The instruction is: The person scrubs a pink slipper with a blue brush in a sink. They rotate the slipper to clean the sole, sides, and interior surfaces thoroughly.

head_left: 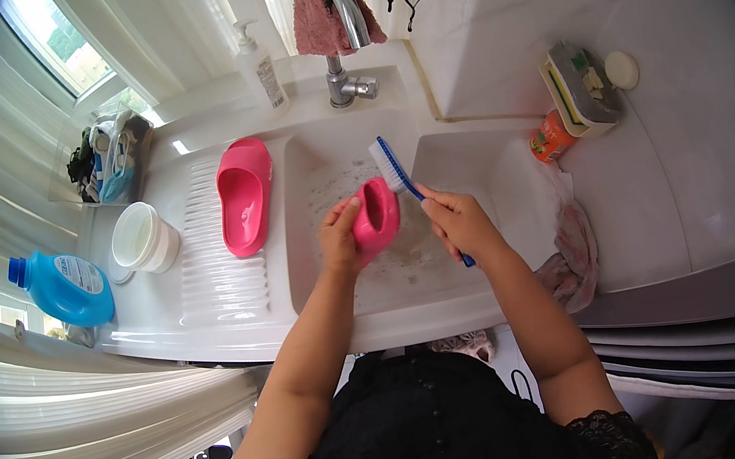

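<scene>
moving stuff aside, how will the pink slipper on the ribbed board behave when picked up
The pink slipper is probably light and somewhat bendy, given its moulded, rubbery look. Its shiny surface could make it slippery. Lying sole-down, it seems unlikely to roll.

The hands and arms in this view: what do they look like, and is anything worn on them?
The left hand and right hand are ungloved; no watch or bracelet shows. Short black lace sleeves leave the forearms bare.
</scene>
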A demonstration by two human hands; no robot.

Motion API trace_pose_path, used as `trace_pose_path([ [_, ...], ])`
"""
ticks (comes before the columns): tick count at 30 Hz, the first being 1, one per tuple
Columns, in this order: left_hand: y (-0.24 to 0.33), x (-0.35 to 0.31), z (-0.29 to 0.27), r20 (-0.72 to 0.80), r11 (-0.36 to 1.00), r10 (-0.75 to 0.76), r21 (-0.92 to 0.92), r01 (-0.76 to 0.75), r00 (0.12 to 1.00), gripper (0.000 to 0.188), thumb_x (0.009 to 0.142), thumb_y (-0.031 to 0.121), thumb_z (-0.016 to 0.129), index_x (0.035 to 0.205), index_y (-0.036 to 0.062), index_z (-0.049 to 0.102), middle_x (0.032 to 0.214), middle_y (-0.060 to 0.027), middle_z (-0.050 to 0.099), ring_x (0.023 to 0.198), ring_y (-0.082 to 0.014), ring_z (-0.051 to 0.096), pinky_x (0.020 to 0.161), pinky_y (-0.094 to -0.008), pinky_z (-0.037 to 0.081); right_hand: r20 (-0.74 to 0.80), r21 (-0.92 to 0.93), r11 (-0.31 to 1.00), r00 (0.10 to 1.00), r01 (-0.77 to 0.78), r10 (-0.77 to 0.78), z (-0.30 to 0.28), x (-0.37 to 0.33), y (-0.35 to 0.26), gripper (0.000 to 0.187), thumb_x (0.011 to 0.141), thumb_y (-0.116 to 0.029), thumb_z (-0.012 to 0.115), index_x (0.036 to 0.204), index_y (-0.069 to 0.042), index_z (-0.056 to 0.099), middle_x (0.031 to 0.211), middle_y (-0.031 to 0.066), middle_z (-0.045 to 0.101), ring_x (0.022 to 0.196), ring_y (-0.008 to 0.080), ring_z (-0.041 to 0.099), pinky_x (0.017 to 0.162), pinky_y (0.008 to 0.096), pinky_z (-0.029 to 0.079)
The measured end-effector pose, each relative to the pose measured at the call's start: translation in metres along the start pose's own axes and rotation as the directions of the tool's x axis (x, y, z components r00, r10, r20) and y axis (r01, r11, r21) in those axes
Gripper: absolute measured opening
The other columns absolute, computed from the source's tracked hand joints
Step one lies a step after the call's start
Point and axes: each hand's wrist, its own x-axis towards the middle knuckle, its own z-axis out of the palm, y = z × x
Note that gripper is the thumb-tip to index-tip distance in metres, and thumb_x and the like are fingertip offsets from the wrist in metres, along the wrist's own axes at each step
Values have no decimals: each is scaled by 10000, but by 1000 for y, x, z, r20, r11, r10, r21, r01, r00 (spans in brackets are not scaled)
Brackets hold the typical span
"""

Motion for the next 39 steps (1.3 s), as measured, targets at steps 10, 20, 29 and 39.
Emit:
trace_pose_path([
  [10, 5, 12, -17, 6, 988, -26, -155, 27, 1000, 291, 936, 294, 552, 1077, 40, 567, 944, -65, 634, 819, -182, 611, 702, -335, 533, 155, -339, 898, 925, -281, 348, 19, 37, 97, 396, 923, -208, 498, 1304, -112, 540, 668, 59, 594, 418, 166, 514, 463, 343, 452],
  [20, -2, 7, -7, -27, 998, -33, 62, 34, 999, 234, 858, 141, 677, 1024, -11, 613, 942, -94, 649, 832, -171, 633, 730, -298, 535, -57, -273, 940, 972, 206, -229, 16, -19, -1, 385, 913, -189, 547, 1288, -102, 539, 610, 156, 535, 522, 204, 496, 575, 345, 440],
  [29, 4, 1, 1, -103, 999, -45, -26, 43, 994, 233, 875, 152, 658, 1023, -24, 616, 934, -101, 653, 804, -174, 636, 717, -296, 538, -44, -229, 951, 974, 206, -221, 17, -41, 16, 400, 919, -179, 553, 1309, -95, 517, 582, 114, 486, 526, 140, 496, 539, 280, 422],
  [39, -1, 16, -19, -117, 996, -32, -91, 21, 993, 202, 872, 156, 661, 982, -10, 628, 892, -81, 656, 776, -158, 628, 715, -289, 529, -40, -291, 874, 908, 389, -418, 31, -55, 28, 396, 943, -164, 501, 1325, -62, 502, 565, -2, 470, 422, 55, 408, 432, 244, 371],
])
